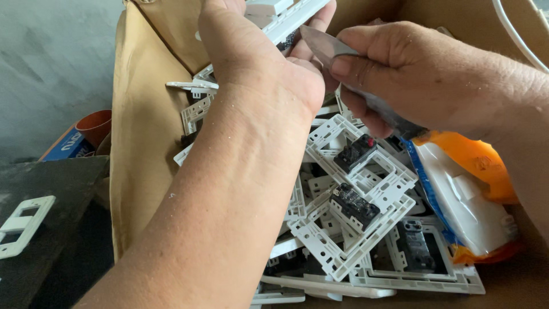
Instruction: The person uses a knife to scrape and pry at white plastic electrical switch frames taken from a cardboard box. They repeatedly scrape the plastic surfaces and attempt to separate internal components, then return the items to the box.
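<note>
Your left hand [257, 63] grips a white switch plate [289, 14] at twelve o'clock; your right hand [412, 80] is closed on a knife [326, 46], blade against that plate. Judging by the box [137, 143], a heap of plates [354, 217] from five to six o'clock remains.

White switch frames [349, 223] with black inserts are being held heaped in an open cardboard box [143, 143], an orange-and-white packet [474, 194] being wedged at its right side; one white frame [23, 226] is lying on the dark surface [63, 189] alongside.
</note>
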